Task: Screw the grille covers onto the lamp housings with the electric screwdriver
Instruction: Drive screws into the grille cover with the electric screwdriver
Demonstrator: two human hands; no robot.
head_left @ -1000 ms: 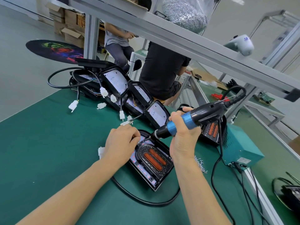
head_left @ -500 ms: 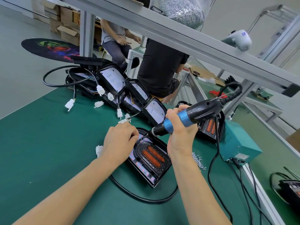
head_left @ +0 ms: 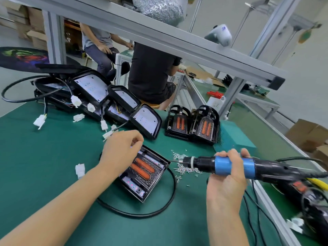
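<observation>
Between screws. Right hand [head_left: 227,174] grip clamped on electric screwdriver [head_left: 230,165], bit tip over screw pile [head_left: 184,168] on desk [head_left: 44,166]. Left hand [head_left: 120,151], fingers curled, steadies lamp housing [head_left: 143,172] with grille cover centre-desk. Next: load screw, seat bit squarely.

No legible text, label or number on anything before me or in my grip.

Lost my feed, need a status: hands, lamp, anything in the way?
Right hand grips screwdriver, tip over loose screws. Left hand steadies lamp housing. Black cable loops nearby.
</observation>
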